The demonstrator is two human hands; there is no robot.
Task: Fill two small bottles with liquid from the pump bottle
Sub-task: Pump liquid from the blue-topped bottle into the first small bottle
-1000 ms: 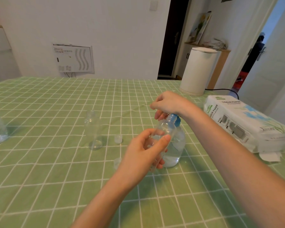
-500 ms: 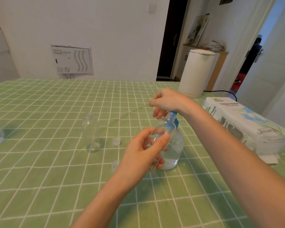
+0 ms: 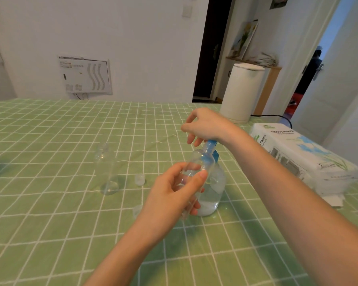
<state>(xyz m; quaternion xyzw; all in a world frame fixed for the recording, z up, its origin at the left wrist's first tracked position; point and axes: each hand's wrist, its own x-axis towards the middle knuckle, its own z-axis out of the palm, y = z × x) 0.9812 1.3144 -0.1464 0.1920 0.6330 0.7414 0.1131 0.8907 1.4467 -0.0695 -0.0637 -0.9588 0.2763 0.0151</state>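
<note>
While the left hand [image 3: 174, 193] holds one small bottle [image 3: 196, 168] in its grip, thumb on the near side and fingers curled round the far side, that bottle is off the worktop [image 3: 50, 223], tilted, neck up against the blue pump head [image 3: 210, 144]. Small bottle is clear and shows a little liquid. Right hand [image 3: 207, 126] sits on top of the pump head, fingers loosely bent and hanging in front of it; cannot tell if that grip is closed round the head or just pressing down. Pump bottle [image 3: 213, 193] stands upright on the worktop just behind the left hand, clear, liquid in its lower part. Second small bottle [image 3: 106, 168] stands upright and uncapped, well to the left, nobody touching it. One cap [image 3: 139, 179] lies between it and the left hand; a second cap [image 3: 137, 210] lies just beside the left wrist. Worktop has a green checked cloth. Tissue pack [image 3: 298, 153] lies to the right, behind the right forearm. White appliance [image 3: 242, 93] stands at the far edge, black cord trailing from it.
</note>
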